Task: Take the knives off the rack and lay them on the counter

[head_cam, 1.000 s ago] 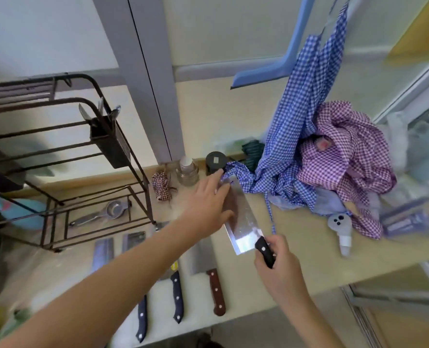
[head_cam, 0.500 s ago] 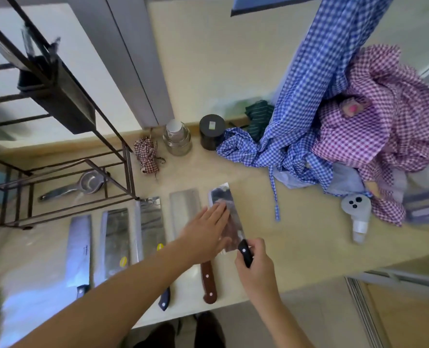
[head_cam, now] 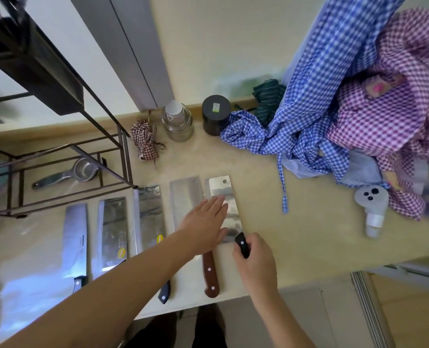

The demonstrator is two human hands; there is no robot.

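Several cleavers lie side by side on the beige counter [head_cam: 309, 234]. The rightmost, a black-handled cleaver [head_cam: 221, 194], lies flat beside a brown-handled cleaver [head_cam: 210, 275]. My right hand [head_cam: 255, 262] grips its black handle. My left hand [head_cam: 204, 226] rests flat, fingers spread, across the blades of these two knives. Further left lie a yellow-stickered cleaver [head_cam: 149, 217], another stickered cleaver [head_cam: 113, 229] and a long knife [head_cam: 75, 237]. The dark metal rack [head_cam: 57, 156] stands at the back left, its knife holder [head_cam: 40, 71] blurred.
A glass jar [head_cam: 177, 123], a black canister [head_cam: 216, 114] and a small checked pouch [head_cam: 144, 139] stand along the wall. Blue and purple checked cloths [head_cam: 346, 109] pile at the right, with a grey sprayer [head_cam: 371, 212] nearby. A metal strainer [head_cam: 77, 170] lies under the rack.
The black-handled cleaver came down from a tilted hold near the cloths and now lies flat at the right end of the row, with both hands still on it. The view tilted downward.
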